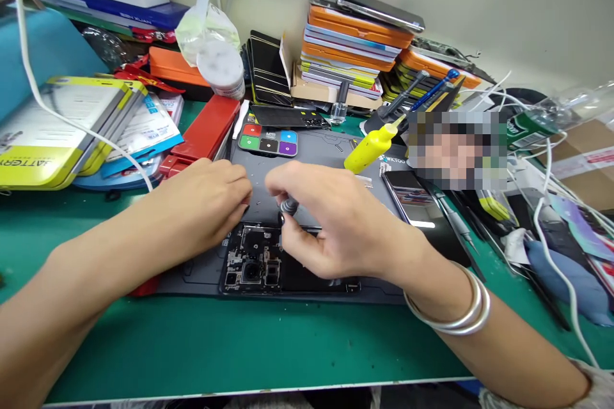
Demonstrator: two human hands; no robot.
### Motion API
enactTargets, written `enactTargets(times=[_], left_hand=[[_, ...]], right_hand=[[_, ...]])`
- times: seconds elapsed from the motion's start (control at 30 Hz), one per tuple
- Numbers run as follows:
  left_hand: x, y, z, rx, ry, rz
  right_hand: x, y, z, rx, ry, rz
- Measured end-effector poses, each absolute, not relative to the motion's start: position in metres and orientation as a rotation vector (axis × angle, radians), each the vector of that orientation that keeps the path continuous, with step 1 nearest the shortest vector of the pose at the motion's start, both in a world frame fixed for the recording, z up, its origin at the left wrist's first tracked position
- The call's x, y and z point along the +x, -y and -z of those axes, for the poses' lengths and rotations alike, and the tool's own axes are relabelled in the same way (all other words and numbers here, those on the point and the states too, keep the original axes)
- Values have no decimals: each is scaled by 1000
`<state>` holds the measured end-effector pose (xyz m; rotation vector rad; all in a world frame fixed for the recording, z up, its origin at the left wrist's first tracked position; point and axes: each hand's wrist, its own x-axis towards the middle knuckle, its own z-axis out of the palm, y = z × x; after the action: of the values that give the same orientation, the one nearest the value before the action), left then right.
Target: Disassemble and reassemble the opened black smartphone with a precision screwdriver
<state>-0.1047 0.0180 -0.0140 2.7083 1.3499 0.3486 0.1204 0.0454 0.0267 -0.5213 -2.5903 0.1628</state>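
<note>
An opened phone [252, 268] lies on the grey work mat [187, 284], its camera modules and circuit parts bare at the left end. Over it, my right hand [340, 220] pinches a screwdriver [288, 206] by its grey ribbed end between thumb and fingers. The rest of the screwdriver is hidden by the hand. My left hand [206, 201] is closed beside the phone's upper left corner, fingers curled down. What its fingertips hold, if anything, is hidden.
Behind the hands are a coloured screw case [268, 139] and a yellow bottle [371, 147]. Another phone [426, 211] lies to the right, near loose tools. Battery boxes [62, 134] and a red tool [204, 134] sit left; orange boxes [355, 29] are stacked behind. A white cable [91, 131] crosses the left side.
</note>
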Motion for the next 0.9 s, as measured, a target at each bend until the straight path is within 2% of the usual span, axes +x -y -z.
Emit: enactTargets(times=[0.17,0.37,0.63,0.9], left_hand=[[-104,-11,5,2506,-1461,-538],[-107,-13,-11,2282,-1525,-600],[-111,-23,-19,2221,-1491,-646],[-105,-20,-8,2275,-1333,-632]], right_hand=[[121,-51,-25,-502,2534,-29],[123,-52,-24,-407,2587,-329],[128,-60,-24,-577,2550,-454],[130,-62,-31,-564,2488,-309]])
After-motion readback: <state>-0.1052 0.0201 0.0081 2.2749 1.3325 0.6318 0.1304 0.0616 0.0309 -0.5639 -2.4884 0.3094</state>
